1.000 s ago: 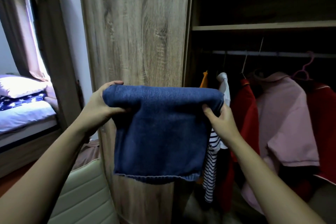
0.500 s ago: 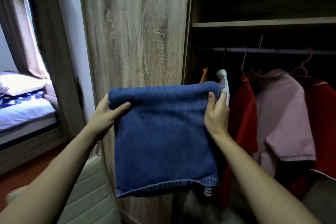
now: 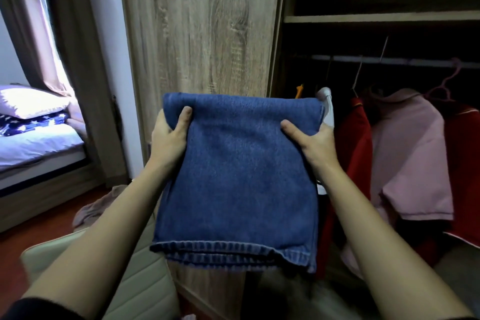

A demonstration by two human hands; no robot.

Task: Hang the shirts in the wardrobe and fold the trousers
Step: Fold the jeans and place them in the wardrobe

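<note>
Trousers (image 3: 233,184), folded into a blue denim pad, are held up in front of the wardrobe door (image 3: 202,28), hems nearest us. Our left hand (image 3: 168,138) grips the left edge and our right hand (image 3: 314,143) the right, thumbs on top, fingers hidden beneath. To the right, shirts (image 3: 413,163) hang from the rail (image 3: 389,61).

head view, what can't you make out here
Head view:
- Fingers of the left hand and right hand: hidden under the folded jeans; only the thumbs show.
- Space above the wardrobe shelf: too dark.
- Far-right red shirt: cut off by the frame edge.
</note>
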